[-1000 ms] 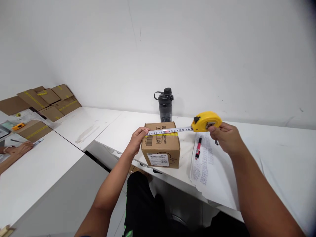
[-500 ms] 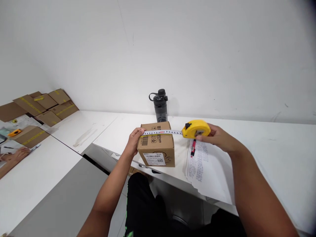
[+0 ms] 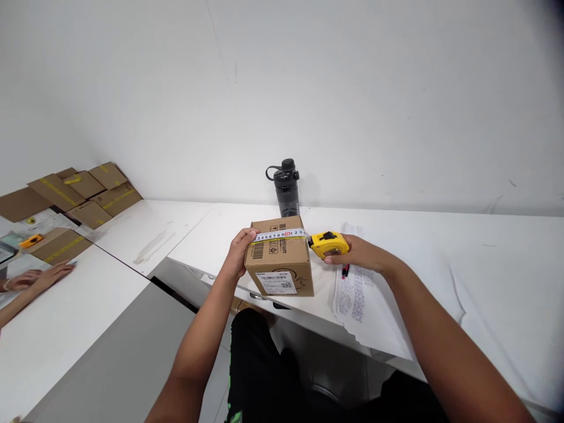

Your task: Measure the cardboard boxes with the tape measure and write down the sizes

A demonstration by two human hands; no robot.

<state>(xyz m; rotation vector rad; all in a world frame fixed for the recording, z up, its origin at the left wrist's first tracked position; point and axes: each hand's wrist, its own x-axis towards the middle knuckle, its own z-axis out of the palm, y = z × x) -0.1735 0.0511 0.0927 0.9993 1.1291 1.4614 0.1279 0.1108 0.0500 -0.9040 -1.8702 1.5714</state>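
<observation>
A small cardboard box with printing, a barcode and a white label stands on the white desk near its front edge. My left hand is closed at the box's left side, its thumb pressing the end of the tape blade against the top edge. Across the box top the blade lies from left to right. Just past the box's right edge, my right hand grips the yellow tape measure, whose case is tilted. Below that hand, a red and black pen lies partly hidden on papers with small printed patterns.
Behind the box stands a dark water bottle near the wall. At far left, cardboard boxes with yellow tape are piled up, beside another orange tape measure. A co-worker's hands rest on that table. An open drawer gap lies at the desk's front.
My right hand has brought the tape measure left and slightly down, close to the box, shortening the exposed blade. My left hand has stayed put. The co-worker's hands have shifted.
</observation>
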